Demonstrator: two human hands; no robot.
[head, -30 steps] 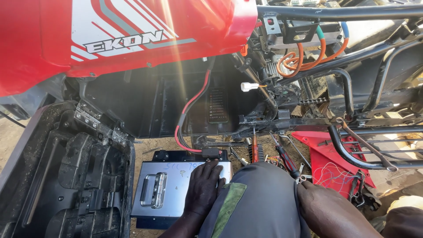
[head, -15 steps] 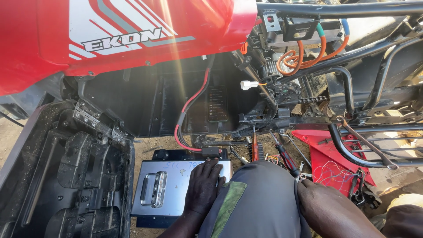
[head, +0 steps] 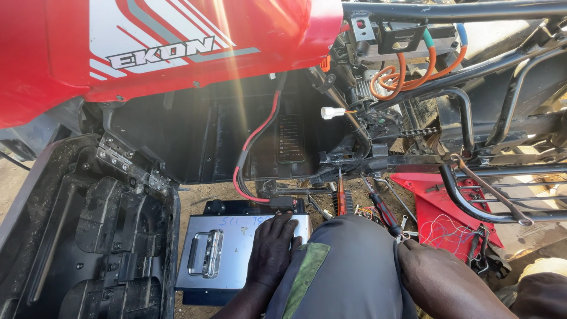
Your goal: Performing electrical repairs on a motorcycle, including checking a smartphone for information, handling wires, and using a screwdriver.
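Note:
A silver battery box [head: 230, 251] with a metal carry handle [head: 204, 254] lies on the dirt under a red electric motorbike. My left hand [head: 273, 251] rests flat on the box's top, fingers spread toward a black connector [head: 283, 203] at its far edge. A red and a black cable [head: 255, 142] run from that connector up into the black bike compartment. My right hand [head: 442, 277] rests on my grey-trousered knee [head: 345, 266], fingers loosely apart, holding nothing.
The red fairing [head: 153, 47] hangs over the work area. An opened black seat tub [head: 82, 236] stands at the left. Screwdrivers [head: 384, 210] and loose wires lie on the ground beside a red panel [head: 440, 215]. Black frame tubes [head: 472, 195] and orange cables [head: 407, 71] fill the right.

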